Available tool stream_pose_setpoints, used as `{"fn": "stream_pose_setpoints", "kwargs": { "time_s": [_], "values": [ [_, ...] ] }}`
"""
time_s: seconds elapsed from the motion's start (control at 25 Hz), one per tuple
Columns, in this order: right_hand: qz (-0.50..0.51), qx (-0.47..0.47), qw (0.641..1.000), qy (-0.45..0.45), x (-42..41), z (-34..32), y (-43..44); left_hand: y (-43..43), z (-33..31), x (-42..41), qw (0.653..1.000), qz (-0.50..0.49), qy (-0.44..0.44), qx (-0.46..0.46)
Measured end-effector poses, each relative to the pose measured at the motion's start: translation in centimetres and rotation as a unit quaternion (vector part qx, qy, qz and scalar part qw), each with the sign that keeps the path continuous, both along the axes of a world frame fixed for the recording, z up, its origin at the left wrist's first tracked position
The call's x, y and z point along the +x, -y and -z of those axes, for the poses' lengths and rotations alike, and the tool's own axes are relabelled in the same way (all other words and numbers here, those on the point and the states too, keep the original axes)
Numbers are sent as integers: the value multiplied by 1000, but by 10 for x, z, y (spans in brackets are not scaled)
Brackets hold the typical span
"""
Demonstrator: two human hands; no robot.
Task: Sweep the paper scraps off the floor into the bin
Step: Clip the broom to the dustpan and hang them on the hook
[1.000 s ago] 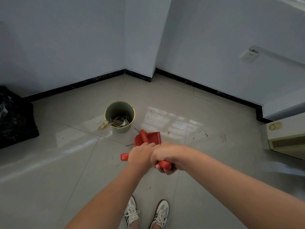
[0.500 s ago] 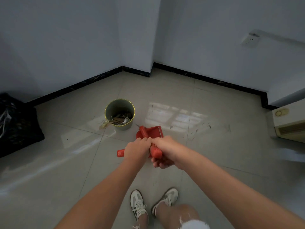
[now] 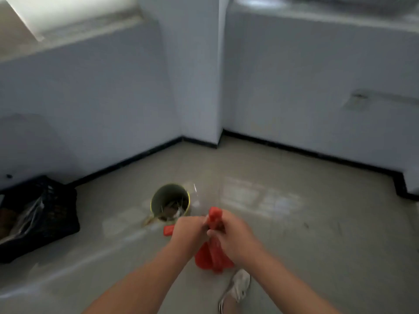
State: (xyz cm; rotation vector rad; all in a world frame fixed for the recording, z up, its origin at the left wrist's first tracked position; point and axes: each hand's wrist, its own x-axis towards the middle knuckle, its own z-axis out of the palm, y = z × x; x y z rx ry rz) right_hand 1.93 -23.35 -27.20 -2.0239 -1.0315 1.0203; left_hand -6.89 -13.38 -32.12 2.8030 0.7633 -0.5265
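A round green bin [image 3: 170, 196] with a yellow rim stands on the tiled floor, scraps and sticks inside it. A scrap [image 3: 148, 220] pokes out at its lower left. My left hand [image 3: 187, 231] is closed on a red brush handle whose end [image 3: 169, 230] sticks out to the left. My right hand [image 3: 232, 236] grips the handle of the red dustpan [image 3: 212, 257], which hangs pan-down below both hands, near my shoe. The frame is motion-blurred.
A black crate [image 3: 43, 216] with a plastic bag in it sits on the floor at the left by the wall. White walls with black skirting form a corner behind the bin. My white shoe [image 3: 238, 288] is at the bottom.
The view has tilted up and the bin now sits lower in frame. The dustpan has swung from pointing toward the bin to hanging down under my hands.
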Motion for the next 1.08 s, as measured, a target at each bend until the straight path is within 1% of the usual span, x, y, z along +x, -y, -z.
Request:
{"fn": "stream_pose_setpoints", "kwargs": {
  "time_s": [0.04,0.08,0.2,0.36,0.44,0.52,0.56,0.72,0.8,0.84,0.96,1.08],
  "values": [
    [9,12,1000,7,25,-18,-12,-12,-19,24,1000,-7,11,10],
    [12,27,999,18,50,-35,-25,-28,-34,49,999,-5,29,38],
    [-9,67,995,73,110,-91,-59,-65,-96,103,998,-10,25,51],
    [-18,145,986,74,142,-159,-107,-119,-174,136,997,-26,35,65],
    [-28,176,980,83,154,-185,-137,-148,-205,148,996,-31,55,60],
    [-28,201,973,114,165,-207,-170,-175,-228,157,992,-56,88,71],
    [-29,210,968,132,172,-216,-190,-190,-236,160,986,-70,122,85],
    [-36,219,960,172,195,-239,-269,-251,-248,179,955,-87,248,140],
    [-21,221,956,191,210,-242,-316,-290,-243,198,935,-96,312,139],
    [-10,222,956,191,218,-242,-339,-310,-240,209,930,-100,328,136],
    [23,199,965,170,243,-237,-412,-377,-229,246,926,-117,333,138],
    [61,171,971,157,273,-223,-478,-436,-223,281,937,-124,300,126]
  ]
}}
